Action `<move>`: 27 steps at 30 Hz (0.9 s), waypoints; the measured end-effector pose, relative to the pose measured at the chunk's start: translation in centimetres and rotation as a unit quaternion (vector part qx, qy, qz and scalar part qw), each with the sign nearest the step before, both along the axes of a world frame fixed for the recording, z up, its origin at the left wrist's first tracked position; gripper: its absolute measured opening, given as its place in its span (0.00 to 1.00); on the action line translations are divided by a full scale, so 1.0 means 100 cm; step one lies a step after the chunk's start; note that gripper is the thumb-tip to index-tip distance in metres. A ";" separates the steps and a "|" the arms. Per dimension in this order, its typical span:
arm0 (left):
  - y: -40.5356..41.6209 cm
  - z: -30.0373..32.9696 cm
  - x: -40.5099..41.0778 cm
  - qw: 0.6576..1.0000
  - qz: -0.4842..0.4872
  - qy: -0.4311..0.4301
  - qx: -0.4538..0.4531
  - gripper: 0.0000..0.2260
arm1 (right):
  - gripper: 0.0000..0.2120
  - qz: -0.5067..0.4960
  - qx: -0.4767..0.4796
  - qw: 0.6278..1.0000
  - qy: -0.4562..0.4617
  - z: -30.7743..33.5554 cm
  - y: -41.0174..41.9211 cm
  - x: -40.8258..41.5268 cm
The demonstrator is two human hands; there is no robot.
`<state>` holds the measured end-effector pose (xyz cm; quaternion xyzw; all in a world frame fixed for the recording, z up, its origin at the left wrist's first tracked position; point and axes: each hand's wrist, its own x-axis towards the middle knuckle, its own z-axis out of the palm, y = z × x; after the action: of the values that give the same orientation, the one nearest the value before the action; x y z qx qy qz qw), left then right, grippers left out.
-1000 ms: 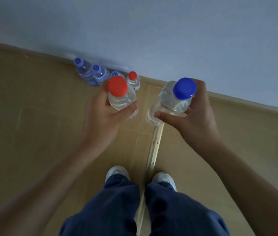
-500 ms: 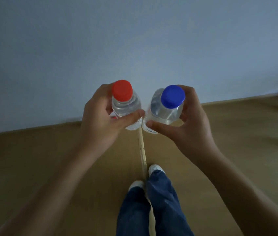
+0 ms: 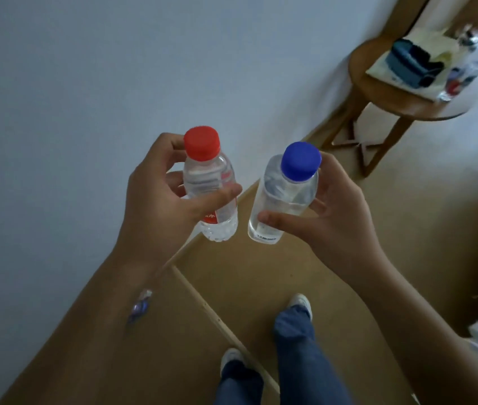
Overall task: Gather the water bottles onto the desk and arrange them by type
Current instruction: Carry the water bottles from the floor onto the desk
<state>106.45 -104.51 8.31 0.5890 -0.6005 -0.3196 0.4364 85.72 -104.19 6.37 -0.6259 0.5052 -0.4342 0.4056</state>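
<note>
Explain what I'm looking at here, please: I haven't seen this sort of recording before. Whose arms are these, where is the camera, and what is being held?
There is no machine here. A person wears a wide-angle camera on the head, looking forward and down, so the arms and the legs below are their own.

The left hand grips a clear bottle with a red cap. The right hand grips a clear bottle with a blue cap. Both bottles are upright and slightly apart.

Below is a tan floor along a pale wall. At upper right stands a round wooden table with blurred items on it. Another small bottle seems to lie on the floor by the wall.
</note>
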 end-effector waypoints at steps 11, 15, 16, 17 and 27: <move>-0.098 0.057 -0.260 0.987 -0.150 -0.019 -0.058 0.28 | 0.36 -0.193 -0.037 0.980 0.029 0.059 -0.025 -0.245; -0.130 0.071 -0.360 0.984 -0.167 -0.008 -0.064 0.29 | 0.35 -0.227 -0.067 0.970 0.046 0.076 -0.045 -0.336; -0.137 0.075 -0.385 0.982 -0.174 -0.006 -0.067 0.30 | 0.36 -0.237 -0.072 0.967 0.050 0.079 -0.050 -0.359; -0.146 0.077 -0.409 0.981 -0.182 -0.003 -0.072 0.31 | 0.37 -0.247 -0.078 0.964 0.054 0.082 -0.055 -0.381; -0.244 0.077 -0.605 0.967 -0.231 0.073 -0.081 0.27 | 0.35 -0.354 -0.085 0.930 0.046 0.079 -0.125 -0.562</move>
<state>45.95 -128.92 16.02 0.3718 -0.7107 -0.4047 0.4392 29.49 -116.73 14.30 -0.4581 0.6729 -0.5619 0.1472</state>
